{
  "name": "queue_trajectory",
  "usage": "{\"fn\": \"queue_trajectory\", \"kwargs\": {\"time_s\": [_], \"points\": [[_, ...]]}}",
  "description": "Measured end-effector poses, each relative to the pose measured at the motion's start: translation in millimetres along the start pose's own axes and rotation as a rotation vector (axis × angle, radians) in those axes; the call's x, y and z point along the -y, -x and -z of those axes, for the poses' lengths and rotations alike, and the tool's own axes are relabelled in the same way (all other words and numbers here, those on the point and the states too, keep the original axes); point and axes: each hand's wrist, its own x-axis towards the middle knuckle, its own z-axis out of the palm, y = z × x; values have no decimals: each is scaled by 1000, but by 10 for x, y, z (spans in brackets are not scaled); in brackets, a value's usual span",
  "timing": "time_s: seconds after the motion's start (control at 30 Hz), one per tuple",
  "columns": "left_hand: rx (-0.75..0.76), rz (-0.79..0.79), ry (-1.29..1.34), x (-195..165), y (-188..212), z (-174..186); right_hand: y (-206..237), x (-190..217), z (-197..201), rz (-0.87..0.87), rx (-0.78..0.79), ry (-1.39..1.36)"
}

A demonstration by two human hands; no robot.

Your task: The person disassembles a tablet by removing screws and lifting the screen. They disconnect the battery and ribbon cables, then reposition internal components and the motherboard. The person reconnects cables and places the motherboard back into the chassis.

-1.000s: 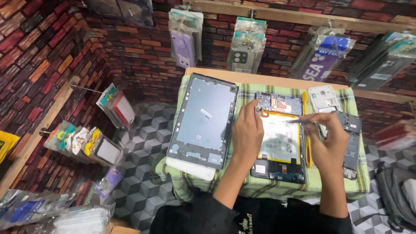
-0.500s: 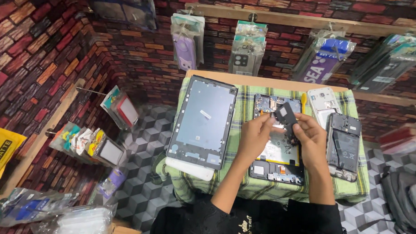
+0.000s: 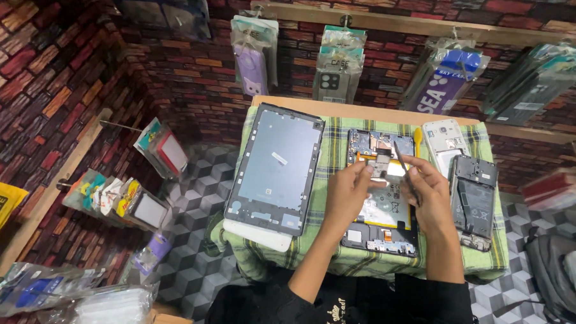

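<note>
While the opened tablet (image 3: 384,197) lies flat on the checked cloth (image 3: 336,148) of the desk (image 3: 366,111), you hold a small dark part (image 3: 382,165) just above its upper half. Your left hand (image 3: 345,195) pinches that part with its fingertips, forearm angled up from below. Your right hand (image 3: 429,196) is closed around a thin dark tool (image 3: 403,166), tip pointing toward the part. Left of the tablet lies its grey back cover (image 3: 276,170); right of it, two opened phones (image 3: 473,202).
</note>
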Motion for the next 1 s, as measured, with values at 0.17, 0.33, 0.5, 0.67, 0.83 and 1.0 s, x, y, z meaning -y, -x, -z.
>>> {"fn": "queue_trajectory", "kwargs": {"time_s": [0.17, 0.33, 0.5, 0.67, 0.83, 1.0], "points": [[-197, -52, -216, -160, 73, 170, 0, 26, 81, -23, 17, -224], [-416, -292, -664, -390, 245, 483, -6, -11, 120, -10, -5, -296], [-588, -343, -1181, -445, 282, 848, 2, -90, 161, 97, -1, -305], [-500, -215, -1325, -360, 275, 1000, 145, -40, 153, 155, 6, -375], [-441, -338, -1289, -368, 375, 930, 580, 142, 28, 288, -151, -175], [-116, -520, -896, -399, 916, 499, 1042, 43, 56, 267, -335, 63]]}}
